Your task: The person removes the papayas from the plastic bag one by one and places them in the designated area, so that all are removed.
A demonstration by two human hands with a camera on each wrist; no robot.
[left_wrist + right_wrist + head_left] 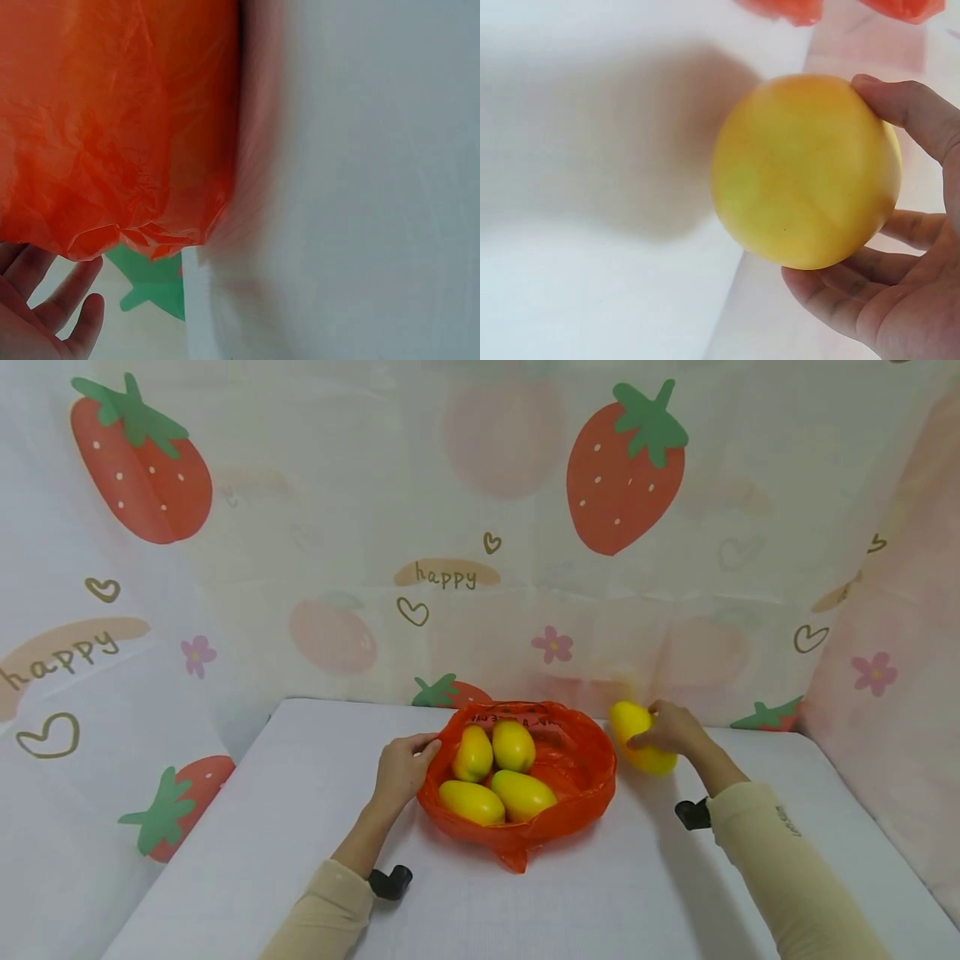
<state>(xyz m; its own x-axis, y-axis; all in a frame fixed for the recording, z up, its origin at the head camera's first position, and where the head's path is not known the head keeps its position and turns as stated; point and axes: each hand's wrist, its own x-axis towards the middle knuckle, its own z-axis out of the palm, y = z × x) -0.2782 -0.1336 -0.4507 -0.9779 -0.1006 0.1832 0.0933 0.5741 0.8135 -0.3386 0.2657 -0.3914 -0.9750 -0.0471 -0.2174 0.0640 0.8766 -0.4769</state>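
Crinkled, glossy plastic bag (480, 833); smooth fruit (802, 176).

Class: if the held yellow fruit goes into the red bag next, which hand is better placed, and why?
Probably the right hand: it grips the yellow fruit beside the red bag, while the left hand is at the bag's opposite side.

Backed and flanked by pale printed cloth (360, 443), patterned with red strawberries (626, 485), pink flowers (552, 644), outlined hearts (412, 611) and the word "happy" (446, 577). Shades to pink along the right. Furnished with a white-covered bench (585, 902), softly lit.
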